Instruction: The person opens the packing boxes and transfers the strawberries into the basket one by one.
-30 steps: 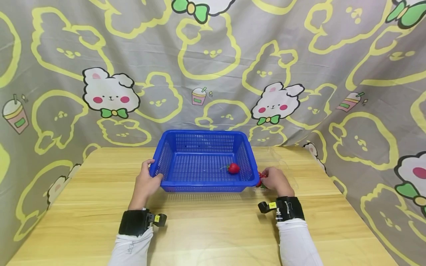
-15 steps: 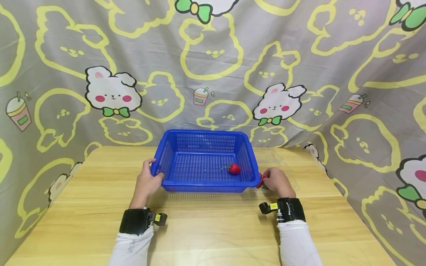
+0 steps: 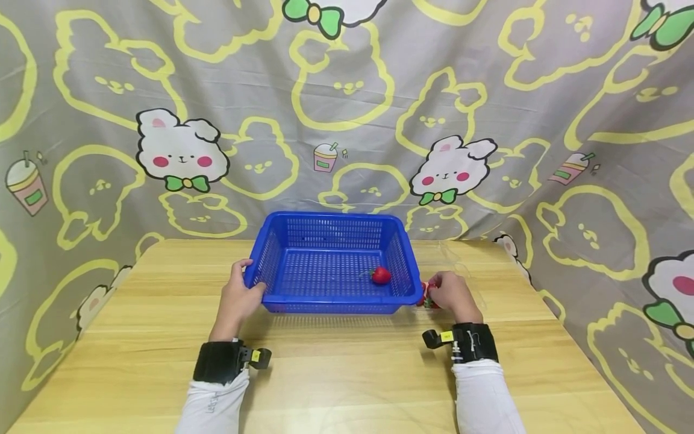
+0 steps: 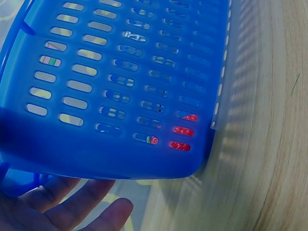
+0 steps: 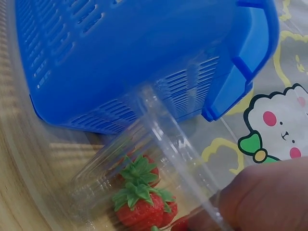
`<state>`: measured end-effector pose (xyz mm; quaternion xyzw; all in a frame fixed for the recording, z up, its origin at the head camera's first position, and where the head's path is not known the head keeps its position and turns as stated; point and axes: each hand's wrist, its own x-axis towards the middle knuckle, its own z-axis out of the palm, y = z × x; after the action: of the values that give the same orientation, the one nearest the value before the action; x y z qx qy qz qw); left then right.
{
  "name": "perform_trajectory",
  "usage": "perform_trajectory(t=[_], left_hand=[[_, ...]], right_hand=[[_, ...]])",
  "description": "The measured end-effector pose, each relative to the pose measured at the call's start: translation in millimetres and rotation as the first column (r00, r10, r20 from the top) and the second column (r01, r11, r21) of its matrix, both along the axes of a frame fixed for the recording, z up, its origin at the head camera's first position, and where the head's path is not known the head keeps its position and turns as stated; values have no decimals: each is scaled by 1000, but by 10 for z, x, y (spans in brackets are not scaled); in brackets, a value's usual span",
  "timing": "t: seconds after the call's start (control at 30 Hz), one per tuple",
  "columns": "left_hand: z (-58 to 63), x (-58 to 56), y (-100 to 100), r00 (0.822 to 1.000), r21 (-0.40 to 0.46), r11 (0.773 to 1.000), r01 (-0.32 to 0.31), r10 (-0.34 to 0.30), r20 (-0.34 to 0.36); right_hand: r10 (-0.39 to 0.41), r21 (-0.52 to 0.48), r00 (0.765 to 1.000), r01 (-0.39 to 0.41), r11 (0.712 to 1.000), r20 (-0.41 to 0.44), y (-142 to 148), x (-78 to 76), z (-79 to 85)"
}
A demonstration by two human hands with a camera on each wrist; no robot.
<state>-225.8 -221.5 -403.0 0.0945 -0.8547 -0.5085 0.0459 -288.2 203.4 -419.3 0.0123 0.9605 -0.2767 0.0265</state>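
A blue plastic basket [image 3: 333, 299] with slotted sides stands at the middle back of the table, one red strawberry [image 3: 381, 275] lying inside near its right end. My left hand [image 3: 238, 301] grips the basket's left rim, thumb over the inner side and fingers outside. To the right of the basket, a clear plastic box [image 5: 163, 130] holds several strawberries [image 5: 142, 211] with green leaves. My right hand [image 3: 452, 296] reaches into this box, curled fingers pinching a strawberry [image 5: 180, 224] of which only a red bit shows; the fingertips are mostly hidden.
The pale wooden table [image 3: 347, 374] extends in front of the basket toward me. A grey patterned curtain [image 3: 347, 150] hangs right behind the basket and along both sides. The clear box stands close against the basket's right side.
My right hand stays at the box with only small shifts, and the strawberries by its fingertips have turned slightly, showing more green leaf. My left hand and the basket have not moved.
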Motion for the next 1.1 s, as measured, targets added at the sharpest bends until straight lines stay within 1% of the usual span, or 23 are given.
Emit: perform_trajectory(t=[0.3, 0.67, 0.93, 1.1], left_hand=[[5, -7, 0, 1000, -5, 1000, -1, 1, -2], [5, 1, 2, 1000, -9, 1000, -4, 4, 15], [7, 0, 3, 1000, -10, 1000, -1, 1, 14], [5, -3, 2, 1000, -14, 1000, 0, 0, 13]], right_hand=[[0, -12, 999, 0, 1000, -38, -1, -4, 20], [-1, -18, 999, 0, 1000, -51, 2, 0, 22], [-7, -46, 999, 5, 999, -47, -6, 29, 73], [-9, -49, 998, 6, 999, -70, -8, 58, 118]])
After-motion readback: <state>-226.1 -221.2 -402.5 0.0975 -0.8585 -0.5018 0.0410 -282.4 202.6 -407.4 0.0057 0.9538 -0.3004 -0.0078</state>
